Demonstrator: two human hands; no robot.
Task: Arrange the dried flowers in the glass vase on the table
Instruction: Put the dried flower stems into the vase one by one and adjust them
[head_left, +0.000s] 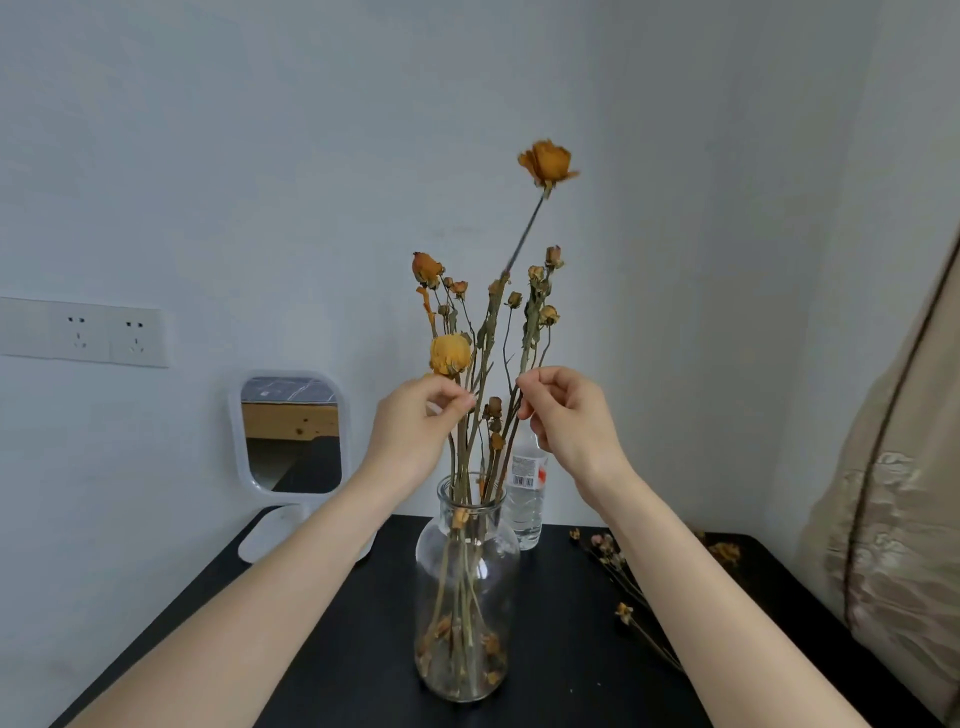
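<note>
A clear glass vase (466, 587) stands in the middle of the black table (332, 649) and holds several dried flower stems. Their orange and yellow heads (450, 354) spread above the neck, and one tall orange rose (547, 162) leans up to the right. My left hand (415, 426) pinches stems on the left side of the bunch, well above the vase mouth. On the right side, my right hand (569, 415) pinches another stem at the same height. More dried flowers (623, 587) lie flat on the table to the right, partly hidden by my right forearm.
A plastic water bottle (525, 499) stands just behind the vase on the right. A white-framed standing mirror (291, 431) sits at the table's back left corner. Wall sockets (106, 332) are on the left wall. A beige cushion or fabric (893, 519) rises past the right edge.
</note>
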